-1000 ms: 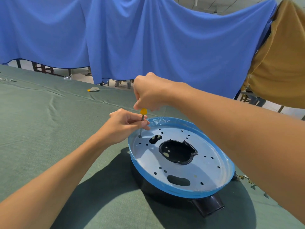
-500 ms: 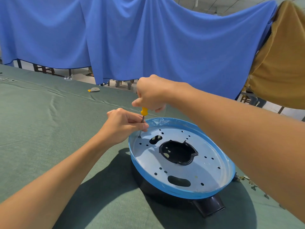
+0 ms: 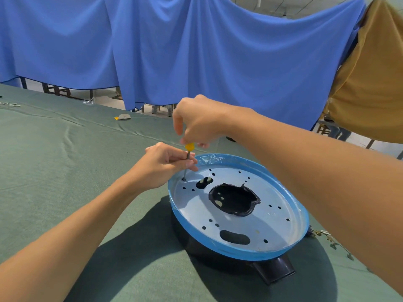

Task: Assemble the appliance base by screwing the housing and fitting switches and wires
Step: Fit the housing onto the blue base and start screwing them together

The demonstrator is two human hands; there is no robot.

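A round appliance base [image 3: 272, 219] lies on the green table: a pale metal plate with several holes, a blue film-wrapped rim and a black housing beneath, with a black spout at the front. A yellow-handled screwdriver [image 3: 188, 149] stands nearly upright, its tip in a hole at the plate's far left edge. My right hand [image 3: 200, 120] grips the handle from above. My left hand [image 3: 165, 165] pinches the metal shaft just above the plate. The screw at the tip is too small to make out.
The green cloth-covered table [image 3: 54, 171] stretches left and back. A small yellow and grey item [image 3: 122, 117] lies near its far edge. Small metal parts [image 3: 325, 234] sit right of the base. Blue drapes [image 3: 196, 51] hang behind, an ochre cloth [image 3: 375, 73] at right.
My right hand has turned a little on the screwdriver handle, with its thumb now extended. The left hand and the base stay in place.
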